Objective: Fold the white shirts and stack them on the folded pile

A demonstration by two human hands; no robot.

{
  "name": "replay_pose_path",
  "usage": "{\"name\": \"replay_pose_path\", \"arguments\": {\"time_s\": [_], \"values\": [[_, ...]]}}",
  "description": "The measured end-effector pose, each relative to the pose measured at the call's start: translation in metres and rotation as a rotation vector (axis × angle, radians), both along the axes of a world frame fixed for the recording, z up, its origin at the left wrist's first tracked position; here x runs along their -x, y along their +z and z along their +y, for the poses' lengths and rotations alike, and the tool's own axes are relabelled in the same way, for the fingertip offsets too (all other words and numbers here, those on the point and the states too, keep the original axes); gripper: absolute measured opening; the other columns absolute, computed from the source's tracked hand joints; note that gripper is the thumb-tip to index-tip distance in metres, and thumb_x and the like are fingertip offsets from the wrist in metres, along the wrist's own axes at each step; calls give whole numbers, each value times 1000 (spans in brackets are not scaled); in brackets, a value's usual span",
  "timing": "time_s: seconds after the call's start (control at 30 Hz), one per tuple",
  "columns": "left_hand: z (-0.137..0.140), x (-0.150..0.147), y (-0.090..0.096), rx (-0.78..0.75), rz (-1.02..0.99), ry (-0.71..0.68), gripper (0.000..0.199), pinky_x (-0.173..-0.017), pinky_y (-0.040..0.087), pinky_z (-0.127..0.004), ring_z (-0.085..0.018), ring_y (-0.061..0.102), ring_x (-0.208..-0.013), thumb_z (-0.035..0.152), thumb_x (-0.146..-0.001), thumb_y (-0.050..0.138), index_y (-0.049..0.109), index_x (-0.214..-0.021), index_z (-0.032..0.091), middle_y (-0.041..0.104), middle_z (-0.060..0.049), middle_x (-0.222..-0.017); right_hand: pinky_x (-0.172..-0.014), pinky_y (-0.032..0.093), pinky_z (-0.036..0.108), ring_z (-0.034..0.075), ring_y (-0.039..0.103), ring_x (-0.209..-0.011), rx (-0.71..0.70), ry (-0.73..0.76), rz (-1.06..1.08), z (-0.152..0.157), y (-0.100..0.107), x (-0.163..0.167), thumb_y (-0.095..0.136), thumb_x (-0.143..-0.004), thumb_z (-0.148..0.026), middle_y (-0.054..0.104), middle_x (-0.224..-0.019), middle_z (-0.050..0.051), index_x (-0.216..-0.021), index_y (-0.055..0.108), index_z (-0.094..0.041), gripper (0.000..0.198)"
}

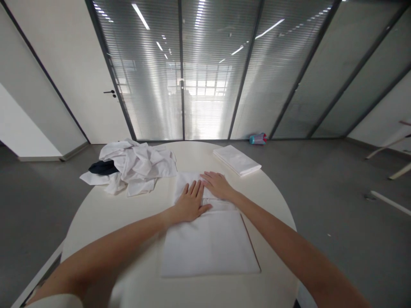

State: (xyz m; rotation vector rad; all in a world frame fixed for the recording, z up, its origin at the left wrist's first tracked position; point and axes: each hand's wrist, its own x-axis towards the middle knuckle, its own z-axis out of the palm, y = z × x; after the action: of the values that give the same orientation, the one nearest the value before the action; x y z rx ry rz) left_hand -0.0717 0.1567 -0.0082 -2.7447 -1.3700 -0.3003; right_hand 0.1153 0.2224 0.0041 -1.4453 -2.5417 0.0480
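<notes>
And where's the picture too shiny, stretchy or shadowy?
Head view: bright glare on the glass wall; head view: edges look stretched; head view: a soft shadow lies near the left forearm, and the nearer folded cloth almost blends into the table.

Fingers (193,189) hide part of the flattened cloth (210,244); crumpled cloth (143,160) partly covers a dark item (102,168); the lower edge crops the tabletop (128,209).

No txt, labels, brands, nos or signs legible on anything in view rn.
</notes>
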Motion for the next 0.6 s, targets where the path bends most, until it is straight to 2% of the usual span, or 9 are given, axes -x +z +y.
{"name": "replay_pose_path", "arguments": {"time_s": [0.1,0.17,0.23,0.33,0.4,0.5,0.6], "values": [[-3,2,15,95,-41,-8,71,-115,26,-59,-40,21,-149,57,-101,30,33,-152,8,28,-24,-159,-110,35,40,23,52,-131,66,-46,33,17,18,1,29,-105,-41,59,-140,12,-140,54,-20,47],[-18,2,28,96,-98,-25,62,-117,23,-60,-38,17,-150,51,-103,26,38,-150,13,27,-19,-161,-102,41,40,27,59,-123,157,-74,21,30,28,5,33,-104,-45,63,-133,13,-134,60,-20,47],[-44,0,38,82,-141,-170,58,-120,17,-58,-34,14,-151,50,-103,28,39,-151,19,27,-14,-162,-94,46,38,29,64,-114,224,-58,6,42,35,11,40,-101,-49,67,-126,13,-126,65,-20,46],[-87,-2,41,156,-145,-491,65,-123,11,-54,-30,17,-152,59,-99,36,34,-154,24,29,-12,-161,-89,48,32,27,66,-107,291,-22,-13,55,41,20,56,-94,-49,70,-121,13,-118,70,-18,41],[-102,-3,37,207,-148,-544,74,-123,10,-55,-33,18,-151,65,-96,40,31,-156,23,27,-14,-161,-87,49,29,26,67,-107,327,-11,-22,61,43,25,65,-89,-43,70,-120,12,-114,71,-17,37],[-100,-3,31,236,-160,-513,77,-122,11,-58,-35,18,-150,68,-94,42,31,-156,23,25,-14,-162,-81,50,24,22,68,-99,365,-1,-18,68,51,28,71,-84,-35,72,-115,10,-108,71,-16,31],[-76,-3,29,224,-165,-521,75,-122,12,-57,-33,21,-150,66,-93,45,33,-155,25,28,-12,-161,-82,49,24,20,67,-99,331,-10,18,75,68,25,70,-85,-30,71,-117,10,-110,67,-15,29]]}}
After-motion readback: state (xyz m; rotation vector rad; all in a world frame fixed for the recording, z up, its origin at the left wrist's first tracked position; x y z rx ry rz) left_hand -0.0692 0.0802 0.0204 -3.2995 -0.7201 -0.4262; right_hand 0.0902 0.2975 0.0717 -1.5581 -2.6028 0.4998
